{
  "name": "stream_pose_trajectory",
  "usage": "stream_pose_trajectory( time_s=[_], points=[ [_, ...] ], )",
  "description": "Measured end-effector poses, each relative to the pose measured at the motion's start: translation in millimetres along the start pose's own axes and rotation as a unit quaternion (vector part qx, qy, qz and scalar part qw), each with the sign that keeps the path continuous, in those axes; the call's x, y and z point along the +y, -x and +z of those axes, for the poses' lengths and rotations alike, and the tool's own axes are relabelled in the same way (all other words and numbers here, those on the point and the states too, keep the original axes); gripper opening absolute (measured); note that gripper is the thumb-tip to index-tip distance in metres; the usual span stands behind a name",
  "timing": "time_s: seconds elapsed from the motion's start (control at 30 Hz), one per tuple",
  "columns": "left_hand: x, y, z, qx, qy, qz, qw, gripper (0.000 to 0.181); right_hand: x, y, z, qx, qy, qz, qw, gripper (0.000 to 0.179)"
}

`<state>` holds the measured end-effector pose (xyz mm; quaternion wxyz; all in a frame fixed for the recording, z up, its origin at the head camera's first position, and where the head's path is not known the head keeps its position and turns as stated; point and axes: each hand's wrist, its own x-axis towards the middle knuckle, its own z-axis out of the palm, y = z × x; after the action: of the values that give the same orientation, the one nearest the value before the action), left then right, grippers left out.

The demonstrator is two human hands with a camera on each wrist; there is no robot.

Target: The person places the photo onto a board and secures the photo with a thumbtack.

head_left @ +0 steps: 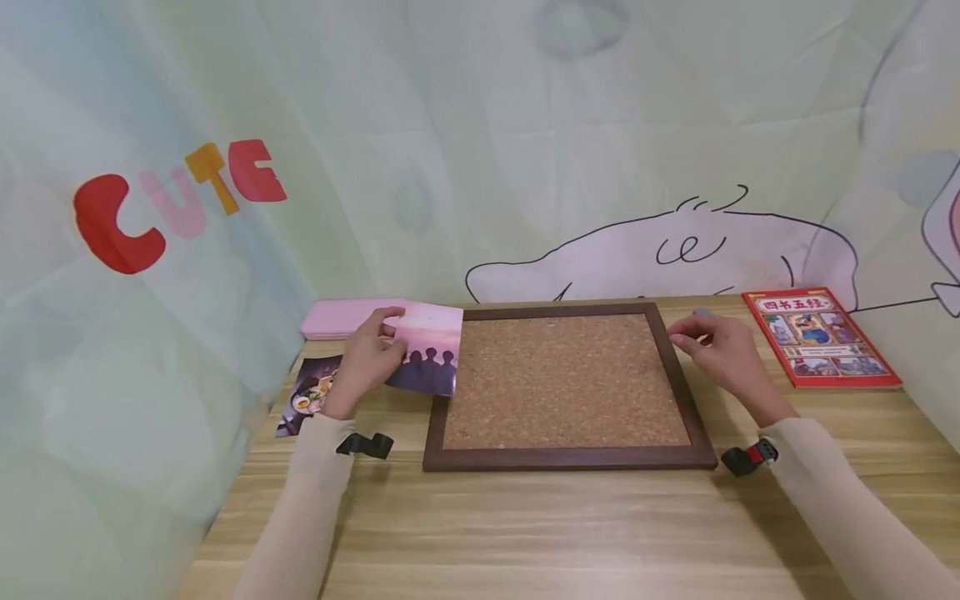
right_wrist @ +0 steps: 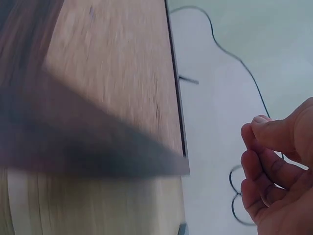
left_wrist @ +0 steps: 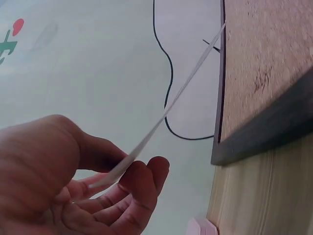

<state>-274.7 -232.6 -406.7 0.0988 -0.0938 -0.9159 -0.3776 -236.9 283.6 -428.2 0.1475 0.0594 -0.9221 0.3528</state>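
My left hand pinches a photo of silhouetted people against a pink sky, thumb on one face and fingers on the other. The photo's right edge overlaps the left side of a brown-framed corkboard. Seen edge-on in the left wrist view, the photo slants up toward the board. My right hand hovers beside the board's right frame, its fingers curled. In the right wrist view the thumb tip meets the index finger of that hand; nothing shows between them.
A food photo lies partly behind the left wrist. At the back left sits a pink box. A red book lies at the right. One small grey thing is behind the right hand. A small pale spot marks the cork's top.
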Motion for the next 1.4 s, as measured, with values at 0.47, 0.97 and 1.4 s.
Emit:
stream_pose_trajectory(
  time_s=[0.47,0.97,1.4],
  points=[
    [20.3,-8.3,20.5,-0.044,0.016,0.009,0.9989,0.055,-39.3,-11.1,28.7,-0.078,-0.093,0.04,0.9917,0.021],
    [32.7,-9.6,41.8,-0.058,0.055,0.021,0.9966,0.056,-92.3,-31.3,64.0,-0.139,-0.197,0.074,0.9678,0.023],
    [34.6,-10.2,48.1,-0.073,0.053,0.015,0.9958,0.057,-113.3,-39.3,100.8,-0.177,-0.256,0.1,0.9451,0.024]
  ],
)
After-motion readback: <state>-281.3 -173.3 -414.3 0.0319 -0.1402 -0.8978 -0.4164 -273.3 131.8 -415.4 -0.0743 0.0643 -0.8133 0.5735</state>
